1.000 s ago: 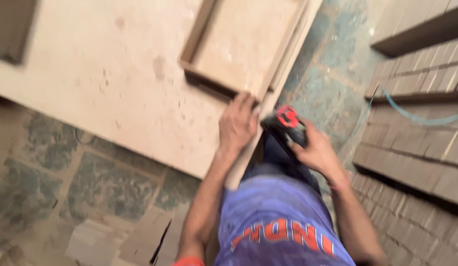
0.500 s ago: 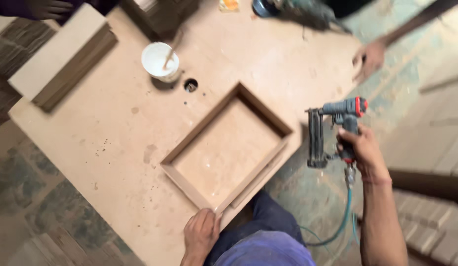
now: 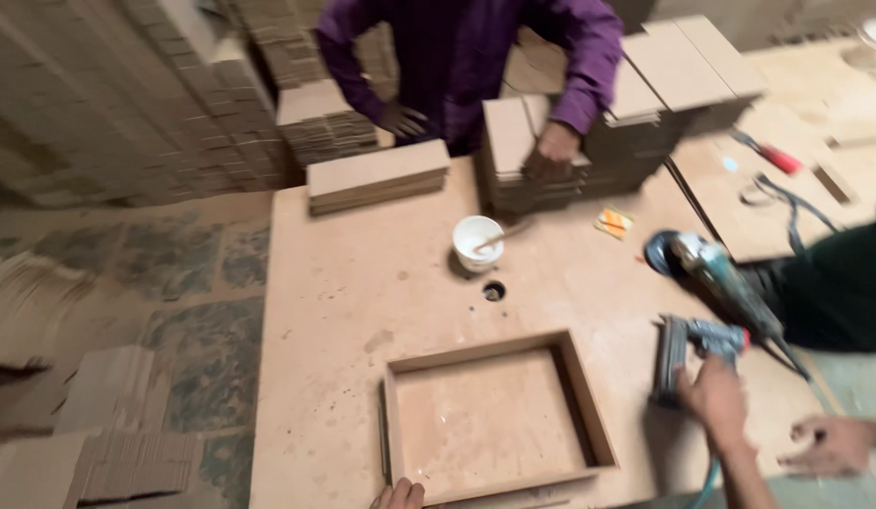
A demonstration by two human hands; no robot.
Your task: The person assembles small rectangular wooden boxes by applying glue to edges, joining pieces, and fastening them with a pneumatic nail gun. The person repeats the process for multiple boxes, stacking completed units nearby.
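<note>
On the near edge of the big board table [image 3: 343, 311], the left hand [image 3: 397, 494] rests its fingertips against the front rim of a shallow square wooden tray [image 3: 494, 419]; only the fingers show at the bottom of the view, so how far that hand is open cannot be told. To the right of the tray the right hand [image 3: 713, 401] is closed round the grip of a nail gun [image 3: 687, 353], which stands on the table just beside the tray's right wall, nose down. Left of the tray the table is bare right out to its left edge, past which lies a tiled floor [image 3: 174, 283] with stacks of cut boards [image 3: 108, 424]. Beyond the tray's far wall a small round hole [image 3: 493, 290] sits in the table, and just past it a white cup [image 3: 477, 242] with a stick in it. Right of the nail gun an angle grinder [image 3: 711, 269] lies close by, and another person's hand [image 3: 829, 445] rests near the table's right edge. At the far side a person in a purple shirt [image 3: 475, 57] stands among piles of boards [image 3: 376, 174], one hand on a stack [image 3: 527, 160]. An orange packet [image 3: 613, 222] lies between that stack and the grinder
</note>
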